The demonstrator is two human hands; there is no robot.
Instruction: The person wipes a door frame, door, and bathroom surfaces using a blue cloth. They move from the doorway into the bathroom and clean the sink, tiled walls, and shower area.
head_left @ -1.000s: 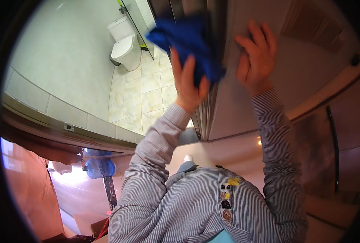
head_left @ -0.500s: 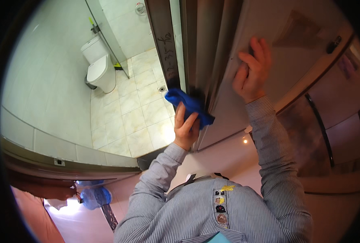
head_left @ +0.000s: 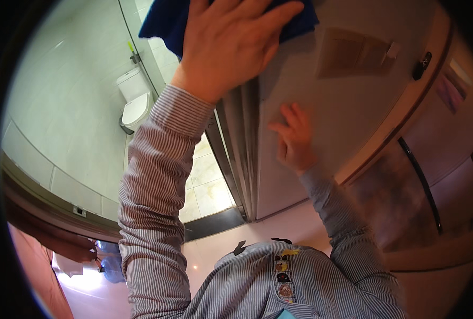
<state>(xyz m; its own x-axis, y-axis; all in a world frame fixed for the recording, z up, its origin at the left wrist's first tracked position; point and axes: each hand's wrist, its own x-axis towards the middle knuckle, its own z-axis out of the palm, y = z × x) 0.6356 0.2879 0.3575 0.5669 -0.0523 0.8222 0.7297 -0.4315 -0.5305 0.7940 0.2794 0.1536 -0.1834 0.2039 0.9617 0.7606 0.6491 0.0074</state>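
My left hand (head_left: 228,45) is raised high and holds a blue cloth (head_left: 164,26). Its fingers spread over the cloth near the top of the dark door frame (head_left: 227,133), and the frame's upper part is hidden behind hand and cloth. Lower and to the right, my right hand (head_left: 295,137) is at the smooth grey panel (head_left: 327,106) beside the frame. It holds nothing that I can see. Its fingers are apart and a little bent, slightly smeared by motion. Whether they touch the panel I cannot tell.
Through the doorway stand a white toilet (head_left: 136,109) and a glass partition (head_left: 140,48) on a tiled floor. A dark sill (head_left: 215,227) crosses the doorway's foot. A black fitting (head_left: 422,66) is near the panel's far edge. A blue water bottle (head_left: 112,268) stands lower left.
My left hand has moved up with the blue cloth, from the middle of the frame to near its top. My right hand has come lower and leftward along the panel. The view has shifted slightly.
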